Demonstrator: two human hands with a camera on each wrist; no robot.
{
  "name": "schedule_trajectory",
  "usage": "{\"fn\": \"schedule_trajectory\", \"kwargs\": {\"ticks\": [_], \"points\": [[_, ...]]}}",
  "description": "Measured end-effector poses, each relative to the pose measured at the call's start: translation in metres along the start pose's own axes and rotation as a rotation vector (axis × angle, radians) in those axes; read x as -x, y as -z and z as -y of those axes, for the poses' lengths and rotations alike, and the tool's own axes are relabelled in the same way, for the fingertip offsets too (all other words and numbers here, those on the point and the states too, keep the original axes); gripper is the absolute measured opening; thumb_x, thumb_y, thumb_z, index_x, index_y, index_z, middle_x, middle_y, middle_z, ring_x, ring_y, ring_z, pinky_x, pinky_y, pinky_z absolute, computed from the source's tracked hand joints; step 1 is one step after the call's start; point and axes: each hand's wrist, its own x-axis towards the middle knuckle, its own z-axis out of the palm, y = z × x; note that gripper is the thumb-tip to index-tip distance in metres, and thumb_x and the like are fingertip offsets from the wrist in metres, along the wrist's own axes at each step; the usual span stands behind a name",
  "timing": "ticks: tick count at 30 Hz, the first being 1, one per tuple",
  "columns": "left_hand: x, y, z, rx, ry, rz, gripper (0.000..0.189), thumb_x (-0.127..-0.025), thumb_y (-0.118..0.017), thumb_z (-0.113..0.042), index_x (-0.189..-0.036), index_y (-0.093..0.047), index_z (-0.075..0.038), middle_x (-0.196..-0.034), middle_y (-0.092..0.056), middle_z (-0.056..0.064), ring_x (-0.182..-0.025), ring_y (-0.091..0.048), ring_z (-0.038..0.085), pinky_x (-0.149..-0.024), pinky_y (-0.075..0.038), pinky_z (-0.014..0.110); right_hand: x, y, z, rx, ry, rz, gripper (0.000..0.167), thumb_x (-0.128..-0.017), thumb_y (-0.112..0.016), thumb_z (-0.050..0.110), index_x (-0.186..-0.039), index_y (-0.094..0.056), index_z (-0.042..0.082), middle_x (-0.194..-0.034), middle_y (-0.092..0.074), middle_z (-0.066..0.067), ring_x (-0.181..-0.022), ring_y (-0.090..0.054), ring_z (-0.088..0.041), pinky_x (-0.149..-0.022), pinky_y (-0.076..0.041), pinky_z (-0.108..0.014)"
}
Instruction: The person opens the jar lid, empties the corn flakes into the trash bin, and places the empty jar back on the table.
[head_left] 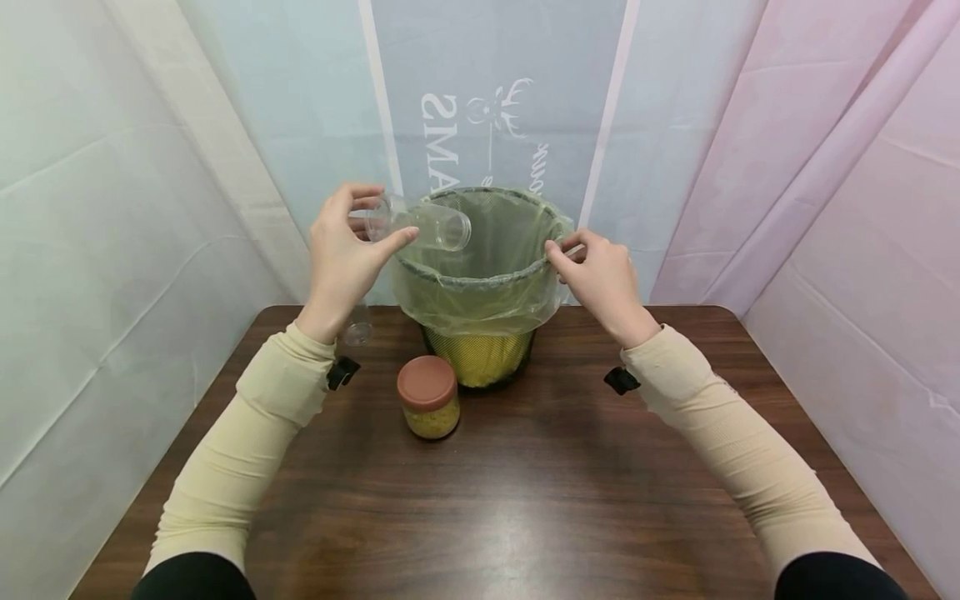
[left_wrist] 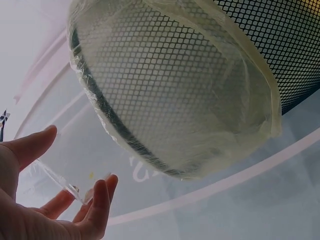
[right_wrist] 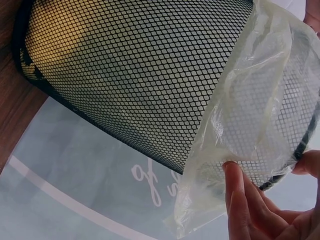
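Observation:
A clear plastic cup (head_left: 442, 227) lies on its side in the air, gripped by my left hand (head_left: 348, 246), one end over the mouth of the mesh wastebasket (head_left: 480, 358). In the left wrist view, the see-through cup (left_wrist: 57, 177) shows faintly between thumb and fingers. A pale translucent bin liner (head_left: 480, 308) is folded over the basket's rim. At the rim's right side my right hand (head_left: 600, 271) pinches the bin liner (right_wrist: 240, 120), with the fingers outside and the thumb at the rim.
A glass jar (head_left: 432, 417) with a reddish-brown lid and yellowish contents stands in front of the basket. Behind my left wrist is another clear container (head_left: 358, 325), partly hidden. The dark wooden table (head_left: 525, 500) meets hanging cloth panels (head_left: 495, 50) at the back and sides.

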Motion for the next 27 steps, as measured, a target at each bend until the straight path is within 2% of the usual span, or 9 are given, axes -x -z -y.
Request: {"fn": "schedule_trajectory", "kwargs": {"ticks": [6,14,17,20,23,27], "points": [[0.003,0.002,-0.001,0.012,0.016,0.017,0.060,-0.070,-0.084,-0.030,-0.116,-0.053,-0.009,-0.115,-0.063,0.005,-0.088,-0.066,0.018,-0.078,-0.053,0.029,0.000,0.003,0.000,0.012,0.013,0.013,0.048,-0.090,-0.049,0.059,-0.103,-0.066,0.016,-0.073,-0.072,-0.003,-0.059,-0.063,-0.016,-0.046,-0.044,-0.032],[0.007,0.002,-0.001,0.021,0.009,0.043,0.060,-0.069,-0.085,-0.025,-0.112,-0.047,-0.008,-0.107,-0.068,0.003,-0.080,-0.063,0.013,-0.075,-0.053,0.026,0.000,0.005,0.000,-0.007,0.012,-0.002,0.057,-0.090,-0.040,0.067,-0.101,-0.067,0.018,-0.078,-0.073,-0.003,-0.062,-0.067,-0.014,-0.053,-0.047,-0.034],[0.009,0.001,0.000,0.039,0.004,0.046,0.061,-0.071,-0.084,-0.024,-0.117,-0.047,-0.008,-0.111,-0.067,0.005,-0.086,-0.064,0.015,-0.080,-0.054,0.026,0.000,0.007,0.000,-0.019,0.013,-0.011,0.057,-0.090,-0.038,0.066,-0.100,-0.067,0.018,-0.081,-0.074,-0.002,-0.063,-0.067,-0.013,-0.055,-0.047,-0.035],[0.012,0.000,0.001,0.043,0.004,0.049,0.066,-0.073,-0.083,-0.023,-0.128,-0.049,-0.010,-0.115,-0.065,0.009,-0.095,-0.065,0.021,-0.086,-0.053,0.029,0.002,0.009,0.000,-0.022,0.009,-0.014,0.058,-0.091,-0.037,0.066,-0.101,-0.067,0.018,-0.082,-0.074,-0.002,-0.065,-0.067,-0.015,-0.058,-0.047,-0.036],[0.015,-0.001,0.002,0.076,0.006,0.053,0.067,-0.074,-0.082,-0.020,-0.132,-0.051,-0.009,-0.116,-0.063,0.012,-0.098,-0.066,0.024,-0.087,-0.053,0.029,0.004,0.011,0.000,-0.016,0.006,-0.022,0.056,-0.092,-0.038,0.065,-0.101,-0.067,0.018,-0.086,-0.073,-0.003,-0.073,-0.068,-0.017,-0.064,-0.048,-0.039],[0.019,-0.002,0.003,0.175,0.008,0.043,0.056,-0.075,-0.081,-0.016,-0.125,-0.057,-0.005,-0.112,-0.062,0.013,-0.096,-0.065,0.023,-0.087,-0.053,0.027,0.007,0.013,-0.003,-0.006,0.005,-0.024,0.056,-0.093,-0.038,0.063,-0.105,-0.067,0.016,-0.096,-0.073,-0.006,-0.087,-0.068,-0.023,-0.074,-0.049,-0.043]]}}
